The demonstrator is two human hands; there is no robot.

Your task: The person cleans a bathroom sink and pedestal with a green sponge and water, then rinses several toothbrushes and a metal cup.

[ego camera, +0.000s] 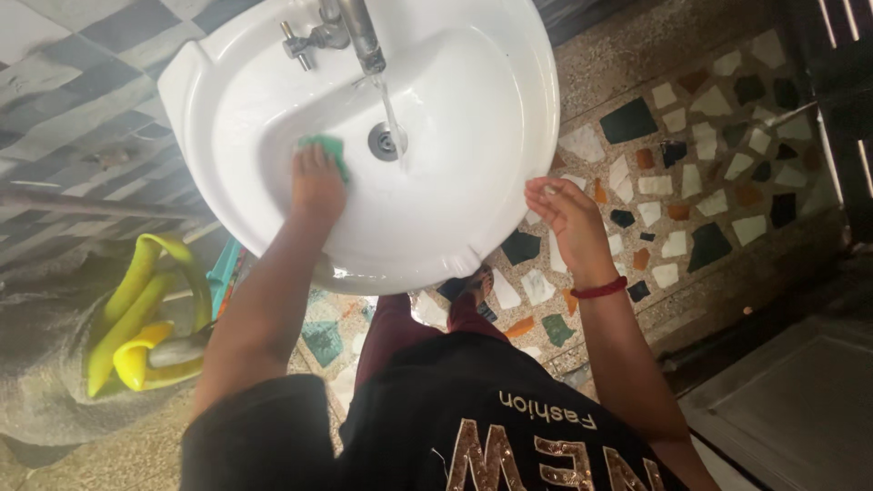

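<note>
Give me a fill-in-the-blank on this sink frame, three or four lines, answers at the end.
1. The left hand presses a ____ scrub pad against the inside of the white sink.
2. Water runs from the tap and falls beside the ____ at the bottom of the bowl.
3. The right hand is held just outside the sink's rim, with a ____ band on its wrist.
4. The floor below the sink is stone set with coloured ____.

Missing words: green; drain; red; chips

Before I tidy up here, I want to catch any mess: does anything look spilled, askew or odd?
Nothing is broken or spilled. The tap runs into the white basin while the left hand presses a green sponge inside it. The right hand hovers off the rim.
</note>
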